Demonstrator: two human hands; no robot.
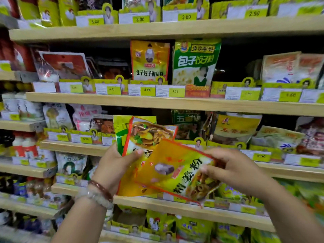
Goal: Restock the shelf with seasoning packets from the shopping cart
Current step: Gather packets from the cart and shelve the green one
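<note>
Head cam: in front of wooden shelves (pixel 157 102) of seasoning, left hand (pixel 114 165) grips a fanned stack of packets (pixel 149 135) approx. upright, long axis vertical, thumb across the fronts. Right hand (pixel 235 171) pinches the front yellow packet (pixel 177 171) by its right edge; packet tilted, long axis running upper left to lower right, overlapping the stack. Bracelets (pixel 100 193) on left wrist.

Rear packet (pixel 121 130) — mostly hidden

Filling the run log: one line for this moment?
left hand: holds fanned glossy seasoning packets | right hand: pinches front yellow red-edged packet | wooden shelf: stocked
</note>
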